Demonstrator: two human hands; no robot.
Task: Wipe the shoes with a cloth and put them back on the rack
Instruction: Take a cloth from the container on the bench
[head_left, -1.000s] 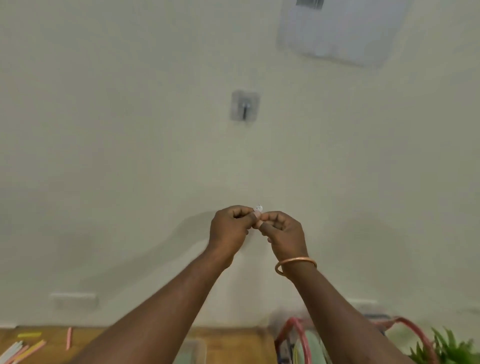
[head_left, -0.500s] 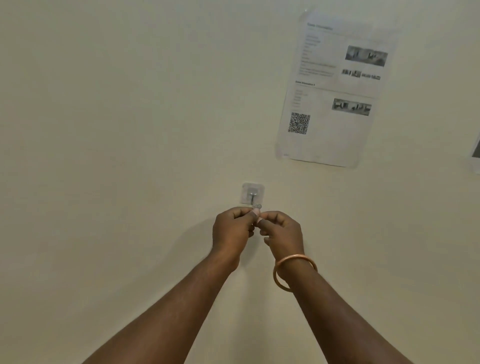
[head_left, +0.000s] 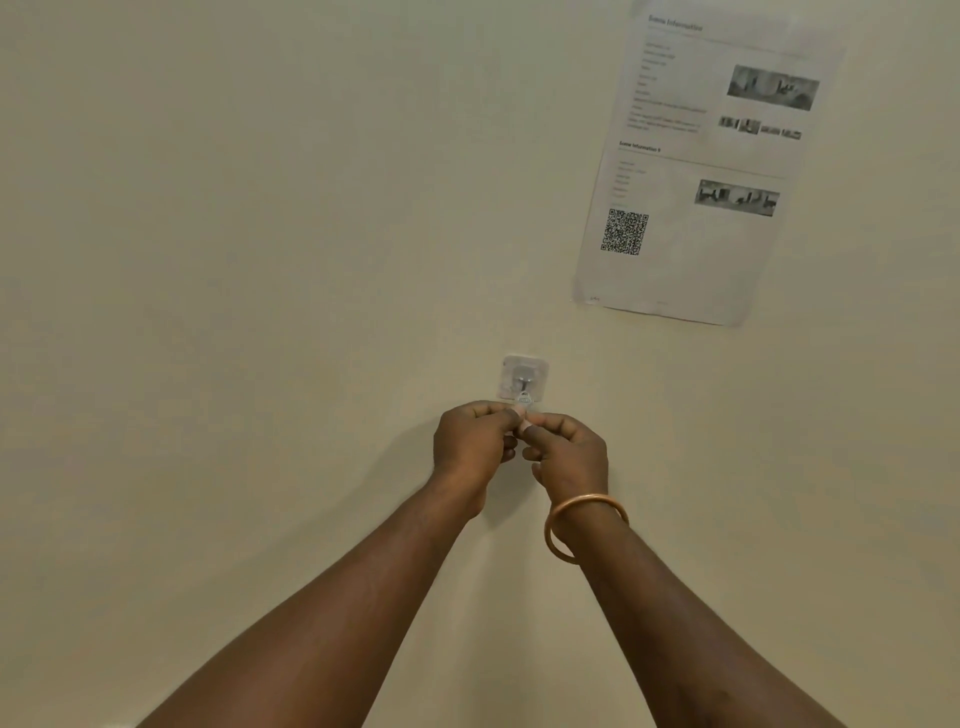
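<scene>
The shoes, cloth and rack lying out of view, left hand (head_left: 472, 441) and right hand (head_left: 569, 452) meeting before the wall (head_left: 260, 312), fingers (head_left: 558, 423) of both pinching a small clear piece (head_left: 524, 400) just under an adhesive hook (head_left: 524, 375), bangle (head_left: 584, 525) circling the right wrist, printed sheet (head_left: 691, 171) hanging upper right.

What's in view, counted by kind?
hands: 2, left hand and right hand, both pinching the small clear piece
small clear piece: 1
bangle: 1
wall hook: 1
printed sheet: 1
total: 6
</scene>
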